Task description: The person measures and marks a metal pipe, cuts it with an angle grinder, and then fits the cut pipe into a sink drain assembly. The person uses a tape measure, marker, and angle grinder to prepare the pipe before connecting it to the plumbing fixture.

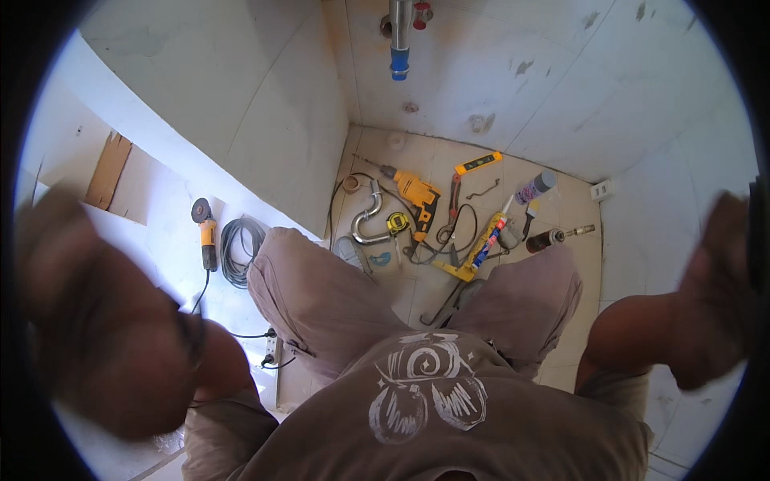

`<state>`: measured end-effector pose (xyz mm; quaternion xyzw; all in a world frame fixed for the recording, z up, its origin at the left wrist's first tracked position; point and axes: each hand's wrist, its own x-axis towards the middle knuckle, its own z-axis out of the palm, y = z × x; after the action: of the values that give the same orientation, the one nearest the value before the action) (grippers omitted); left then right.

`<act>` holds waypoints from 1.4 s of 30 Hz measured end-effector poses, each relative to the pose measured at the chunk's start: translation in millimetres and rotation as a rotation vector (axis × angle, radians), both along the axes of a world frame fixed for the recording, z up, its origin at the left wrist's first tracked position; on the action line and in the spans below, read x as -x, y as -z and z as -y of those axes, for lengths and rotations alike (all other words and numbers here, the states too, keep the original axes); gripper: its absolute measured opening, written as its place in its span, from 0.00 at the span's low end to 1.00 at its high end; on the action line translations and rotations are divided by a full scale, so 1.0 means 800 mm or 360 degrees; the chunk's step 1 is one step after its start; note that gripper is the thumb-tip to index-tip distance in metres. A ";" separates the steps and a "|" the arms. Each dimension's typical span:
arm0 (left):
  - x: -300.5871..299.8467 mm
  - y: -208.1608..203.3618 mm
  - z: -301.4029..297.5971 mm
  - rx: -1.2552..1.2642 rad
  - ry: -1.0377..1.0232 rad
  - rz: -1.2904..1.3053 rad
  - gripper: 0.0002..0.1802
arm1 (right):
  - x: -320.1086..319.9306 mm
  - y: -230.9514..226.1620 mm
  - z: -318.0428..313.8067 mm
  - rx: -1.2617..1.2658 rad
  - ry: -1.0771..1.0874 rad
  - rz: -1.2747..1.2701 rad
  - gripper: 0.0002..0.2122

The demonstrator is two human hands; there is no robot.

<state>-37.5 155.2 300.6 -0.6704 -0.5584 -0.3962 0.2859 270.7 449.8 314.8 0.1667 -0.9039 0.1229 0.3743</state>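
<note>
My left hand point(104, 329) is raised close to the camera at the left, smeared by motion, with its fingers hard to make out. At the far right my right hand point(716, 297) is lifted too, blurred and partly cut off by the dark rim. Neither hand visibly touches any of the tools. On the tiled floor beyond my knees lie a yellow power drill point(413, 191), a curved chrome drain pipe point(367, 215), a tape measure point(397, 222), a caulking gun point(459, 269) with a sealant tube point(491, 240), and a yellow spirit level point(479, 163).
A spray can point(536, 187) lies near the right wall. An angle grinder point(207, 239), a coiled grey cable point(241, 252) and a power strip point(271, 353) lie on the left. A chrome pipe with a blue end point(399, 64) hangs at the far wall. A white panel point(241, 104) stands at left.
</note>
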 end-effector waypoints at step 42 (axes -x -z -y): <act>0.110 0.311 -0.209 0.1569 -0.0529 0.1175 0.28 | 0.313 0.930 0.032 0.3545 0.1617 0.1413 0.14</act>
<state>-125.4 322.8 51.7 -0.4470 -0.8334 -0.2481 -0.2098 20.0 424.4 -429.6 -0.6449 -0.3243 0.6919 -0.0141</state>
